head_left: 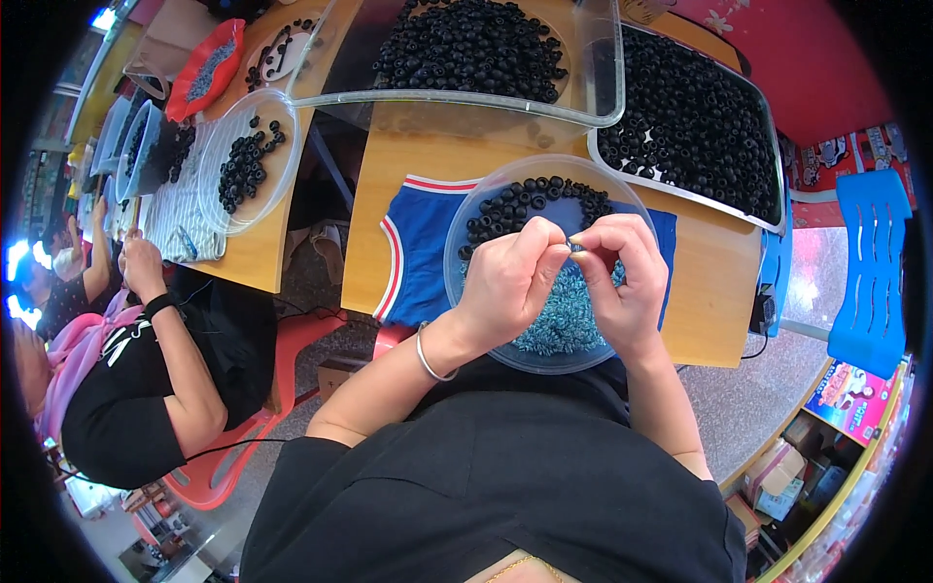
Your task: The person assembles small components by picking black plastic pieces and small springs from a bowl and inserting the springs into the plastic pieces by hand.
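Note:
Above a clear round tub [632, 185], my left hand [515, 277] and my right hand [625, 277] meet, thumb and forefinger pinched on each. A tiny dark bluish piece [574, 246] shows between the fingertips; its kind is too small to tell. Black round parts [525, 199], like beads with holes, lie in the far part of the tub. Small teal pieces [559, 325] are heaped in its near part, partly hidden by my hands. A blue cloth garment with red and white trim [408, 253] lies under the tub on the table.
A large clear bin [457, 97] and a metal tray [671, 185], both with many black parts, stand at the far side of the wooden table [719, 282]. At left, a person [146, 379] works near another clear tub [290, 170]. A blue plastic chair [868, 262] stands at right.

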`<state>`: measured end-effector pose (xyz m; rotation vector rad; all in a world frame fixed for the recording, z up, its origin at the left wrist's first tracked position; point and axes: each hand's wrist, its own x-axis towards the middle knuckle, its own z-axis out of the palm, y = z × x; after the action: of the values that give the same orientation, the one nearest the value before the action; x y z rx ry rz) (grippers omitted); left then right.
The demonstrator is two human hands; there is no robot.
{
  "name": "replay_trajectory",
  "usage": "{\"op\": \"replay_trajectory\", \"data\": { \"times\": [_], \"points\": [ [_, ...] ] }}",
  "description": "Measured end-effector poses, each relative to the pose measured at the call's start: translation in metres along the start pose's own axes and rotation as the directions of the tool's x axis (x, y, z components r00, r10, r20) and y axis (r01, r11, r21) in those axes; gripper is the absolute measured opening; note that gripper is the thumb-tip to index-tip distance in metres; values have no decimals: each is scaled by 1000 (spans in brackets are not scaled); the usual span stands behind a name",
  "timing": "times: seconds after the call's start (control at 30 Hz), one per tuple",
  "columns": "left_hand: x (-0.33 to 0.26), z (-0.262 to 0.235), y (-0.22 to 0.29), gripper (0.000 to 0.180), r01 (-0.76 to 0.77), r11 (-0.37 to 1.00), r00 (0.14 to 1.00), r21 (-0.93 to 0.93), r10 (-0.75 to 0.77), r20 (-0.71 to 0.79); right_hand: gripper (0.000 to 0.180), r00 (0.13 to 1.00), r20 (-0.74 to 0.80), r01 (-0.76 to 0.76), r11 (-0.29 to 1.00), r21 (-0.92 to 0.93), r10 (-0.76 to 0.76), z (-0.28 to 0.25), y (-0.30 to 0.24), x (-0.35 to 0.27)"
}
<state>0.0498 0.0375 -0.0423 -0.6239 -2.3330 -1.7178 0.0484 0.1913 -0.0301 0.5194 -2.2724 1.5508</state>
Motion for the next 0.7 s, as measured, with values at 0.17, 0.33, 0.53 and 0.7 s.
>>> {"op": "replay_trajectory", "data": {
  "times": [0.17,0.33,0.53,0.7],
  "points": [
    [1,-5,7,26,279,922,960,-269,-262,97,20,998,8,70,997,-39,-70,1,0,2],
    [3,-12,6,27,425,813,905,-398,-370,212,17,993,36,118,988,-97,-115,0,-4,6],
    [5,-8,4,14,-100,986,994,132,105,-32,11,987,161,13,999,-47,-6,-5,-5,7],
    [4,-7,2,13,-119,980,991,162,126,-35,13,984,177,50,995,-82,-35,0,-4,5]
  ]
}}
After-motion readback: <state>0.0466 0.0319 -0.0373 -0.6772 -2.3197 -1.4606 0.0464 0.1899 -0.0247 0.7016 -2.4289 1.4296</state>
